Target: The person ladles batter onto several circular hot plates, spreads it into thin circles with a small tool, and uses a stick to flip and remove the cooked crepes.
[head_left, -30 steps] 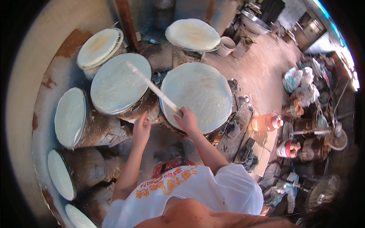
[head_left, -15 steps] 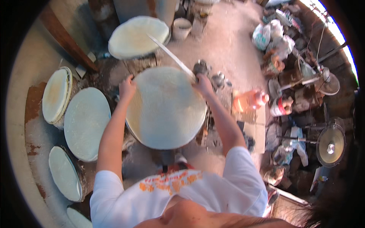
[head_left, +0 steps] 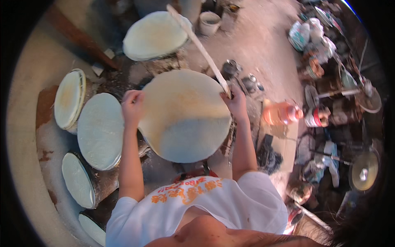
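Observation:
A large round drum-like disc (head_left: 185,119) with a pale, tan-stained top lies between my hands in front of me. My right hand (head_left: 235,103) is closed around the near end of a long, narrow wooden stick (head_left: 201,49) at the disc's right edge. The stick slants up and leftward, its far end passing over another pale round top (head_left: 154,36) behind. My left hand (head_left: 132,109) is beside the disc's left edge with its fingers curled in. Whether anything small is in those fingers is hidden.
More pale round tops (head_left: 100,131) stand along the left wall. A bucket (head_left: 210,23) is at the back. Metal pots (head_left: 231,68) and an orange-pink plastic jug (head_left: 282,113) stand to the right. Plastic bags (head_left: 299,35) and clutter line the far right.
The stick now shows wider and reaches farther up the view. My left hand has turned and its fingers are curled beside the disc's edge. The whole view has shifted slightly.

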Available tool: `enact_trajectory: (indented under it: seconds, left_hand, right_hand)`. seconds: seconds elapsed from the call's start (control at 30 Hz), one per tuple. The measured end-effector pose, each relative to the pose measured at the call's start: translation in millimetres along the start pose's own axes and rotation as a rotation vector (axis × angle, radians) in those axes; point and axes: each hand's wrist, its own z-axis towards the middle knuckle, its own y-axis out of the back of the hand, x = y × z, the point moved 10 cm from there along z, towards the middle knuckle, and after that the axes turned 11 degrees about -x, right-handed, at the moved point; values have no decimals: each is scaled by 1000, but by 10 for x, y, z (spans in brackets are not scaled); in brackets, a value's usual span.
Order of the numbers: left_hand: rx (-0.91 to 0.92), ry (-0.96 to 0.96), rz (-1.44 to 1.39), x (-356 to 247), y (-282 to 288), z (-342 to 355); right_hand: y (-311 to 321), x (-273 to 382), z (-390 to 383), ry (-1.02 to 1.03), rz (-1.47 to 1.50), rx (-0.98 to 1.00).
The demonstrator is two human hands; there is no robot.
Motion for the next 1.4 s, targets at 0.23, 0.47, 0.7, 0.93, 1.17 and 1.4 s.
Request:
enact_trajectory:
  seconds: [0.23, 0.47, 0.7, 0.93, 1.17, 1.4]
  left_hand:
    - [-110, -8, -51, -658, 825, -487]
    - [-167, -133, -284, -1081, 1545, -743]
    - [88, 258, -320, -206, 1293, 181]
    - [-255, -300, 53, -217, 1701, 2145]
    - [-266, -717, 307, -154, 1086, 2439]
    - [-56, -305, 277, 1718, -301, 2412]
  right_hand:
    - [523, 457, -436, -63, 298, -97]
    - [1004, 1500, -864, 98, 313, -188]
    - [395, 1838, -105, 15, 276, 133]
    - [-1152, 2173, 1626, 82, 336, -34]
    - [-1870, 1523, 2513, -256, 763, 145]
    - [-2723, -72, 2613, -297, 458, -7]
